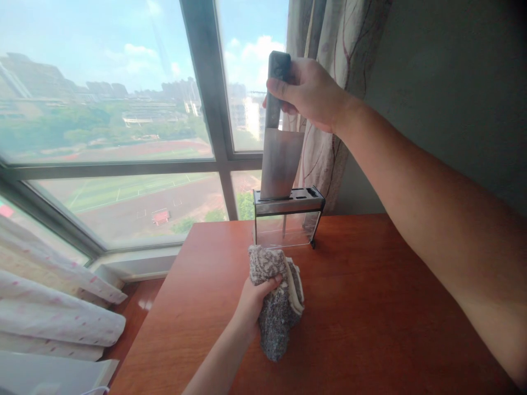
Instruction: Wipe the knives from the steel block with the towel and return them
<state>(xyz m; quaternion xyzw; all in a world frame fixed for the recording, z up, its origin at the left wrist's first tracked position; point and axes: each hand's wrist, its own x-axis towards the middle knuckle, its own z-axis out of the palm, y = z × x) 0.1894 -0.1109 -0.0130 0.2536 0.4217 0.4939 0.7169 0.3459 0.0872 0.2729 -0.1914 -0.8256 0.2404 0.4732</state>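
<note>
While upright in the right grip (303, 85), cleaver (282, 163) blade-down at knife block (289, 206).

daylit gray-framed window (214, 115), patterned curtains (57, 307), dark wall (444, 93), reddish wooden table (370, 307)

Bright daylight enters through the large window (208, 82), leaving the view outside (123, 120) pale and hazy, while the wall (444, 109) at right falls into dim grey, darkest at the upper corner. A soft sheen lies on the reddish surface (214, 263) nearest the window; the cleaver (281, 164) looks slightly soft, and wide-angle stretching shows toward the edges
</note>
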